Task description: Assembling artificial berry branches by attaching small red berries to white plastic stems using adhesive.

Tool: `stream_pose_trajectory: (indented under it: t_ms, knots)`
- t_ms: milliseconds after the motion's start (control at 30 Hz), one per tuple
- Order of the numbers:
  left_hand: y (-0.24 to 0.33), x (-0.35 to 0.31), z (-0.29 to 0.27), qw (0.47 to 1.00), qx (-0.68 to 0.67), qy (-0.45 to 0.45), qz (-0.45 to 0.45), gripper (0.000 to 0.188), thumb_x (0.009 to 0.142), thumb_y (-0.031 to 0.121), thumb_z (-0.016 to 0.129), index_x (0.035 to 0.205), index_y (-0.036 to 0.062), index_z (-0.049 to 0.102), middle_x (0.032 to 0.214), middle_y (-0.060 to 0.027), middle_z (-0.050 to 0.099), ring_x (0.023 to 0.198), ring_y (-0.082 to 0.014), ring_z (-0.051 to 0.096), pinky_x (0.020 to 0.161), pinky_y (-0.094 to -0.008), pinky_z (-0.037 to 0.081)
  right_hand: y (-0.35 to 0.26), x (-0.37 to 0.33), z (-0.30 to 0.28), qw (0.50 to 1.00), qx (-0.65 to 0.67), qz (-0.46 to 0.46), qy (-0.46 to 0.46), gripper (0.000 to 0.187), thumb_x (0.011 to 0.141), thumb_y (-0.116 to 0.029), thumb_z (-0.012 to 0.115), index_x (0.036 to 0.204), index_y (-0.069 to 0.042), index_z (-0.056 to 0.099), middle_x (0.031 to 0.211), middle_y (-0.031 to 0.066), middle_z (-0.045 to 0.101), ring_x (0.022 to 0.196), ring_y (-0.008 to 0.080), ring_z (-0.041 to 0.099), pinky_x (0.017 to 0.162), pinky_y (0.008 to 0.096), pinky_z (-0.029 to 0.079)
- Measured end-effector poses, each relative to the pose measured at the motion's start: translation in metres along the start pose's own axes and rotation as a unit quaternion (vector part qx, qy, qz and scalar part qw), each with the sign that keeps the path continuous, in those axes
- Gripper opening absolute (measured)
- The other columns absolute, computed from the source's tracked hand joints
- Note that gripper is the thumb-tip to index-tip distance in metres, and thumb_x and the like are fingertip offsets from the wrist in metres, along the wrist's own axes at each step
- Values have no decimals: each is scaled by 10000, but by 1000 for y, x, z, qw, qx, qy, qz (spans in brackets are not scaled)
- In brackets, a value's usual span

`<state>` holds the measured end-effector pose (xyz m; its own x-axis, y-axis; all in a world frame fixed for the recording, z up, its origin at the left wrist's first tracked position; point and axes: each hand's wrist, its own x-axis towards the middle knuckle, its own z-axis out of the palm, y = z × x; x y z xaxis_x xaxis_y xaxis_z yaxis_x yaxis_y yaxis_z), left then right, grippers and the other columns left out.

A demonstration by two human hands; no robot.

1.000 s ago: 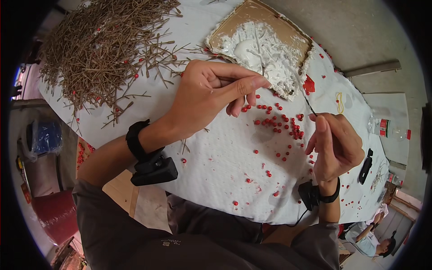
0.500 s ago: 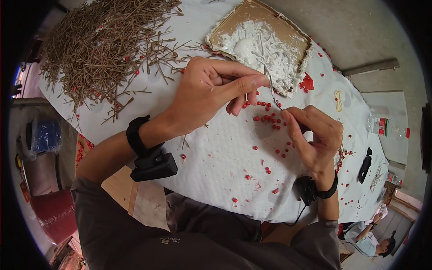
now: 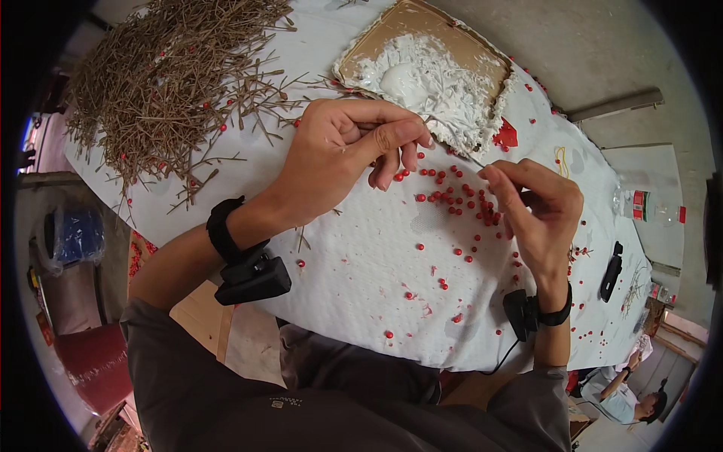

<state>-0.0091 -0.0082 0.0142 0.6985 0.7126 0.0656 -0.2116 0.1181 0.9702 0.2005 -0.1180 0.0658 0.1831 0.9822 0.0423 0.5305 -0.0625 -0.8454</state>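
My left hand [image 3: 350, 154] is closed, thumb and forefinger pinched together near the tray's front corner. What sits in that pinch is too small to make out. To its right, my right hand [image 3: 538, 215] pinches a thin dark stem [image 3: 472, 160] that points up and left toward the white paste. Loose red berries [image 3: 456, 201] lie on the white cloth [image 3: 361, 264] between and below the hands. Just beyond them is a brown tray [image 3: 392, 34], partly coated with thick white paste [image 3: 422, 83].
A large heap of brown twigs [image 3: 166, 83] covers the far left. On the right lie a red scrap [image 3: 506, 134], a yellow loop [image 3: 559, 160], a plastic bottle [image 3: 655, 207] and a black device [image 3: 611, 275]. Another person [image 3: 621, 395] is at the lower right.
The hands have moved apart slightly; the stem that spanned between them now shows only at my right fingertips. More red berries lie beside my right hand.
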Motion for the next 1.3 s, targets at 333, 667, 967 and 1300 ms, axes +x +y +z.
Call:
stream_pose_trajectory:
  t_ms: [333,667,967,1300]
  knots:
    - [2,0,-1,1000,-24,11,11,242,1014,146,488,1027,-66,604,791,-136,650,532,-98,552,487,-209,421,-4,-5,-12,991,-22,-85,103,99,837,14,679,921,50,715,661,63,626,516,62,548,460,221,399]
    - [2,0,-6,999,-33,-10,-18,239,1015,152,477,1054,-63,574,868,-189,679,577,-139,638,470,-222,445,-7,-9,10,958,-129,-246,76,135,768,78,697,895,37,718,601,70,585,458,123,516,437,226,377]
    - [10,-2,-3,1000,-23,-6,-14,234,1019,158,455,1048,-49,560,837,-190,689,553,-141,639,451,-221,437,-2,-18,12,939,-138,-284,133,81,853,37,650,907,68,701,606,66,594,449,103,493,442,225,339]
    - [6,-3,3,1000,-6,-21,-1,254,1029,179,435,1008,-48,548,642,-146,640,658,-181,693,440,-224,428,12,-4,13,979,-28,-103,172,105,829,55,660,920,51,711,586,58,576,465,68,510,424,216,339]
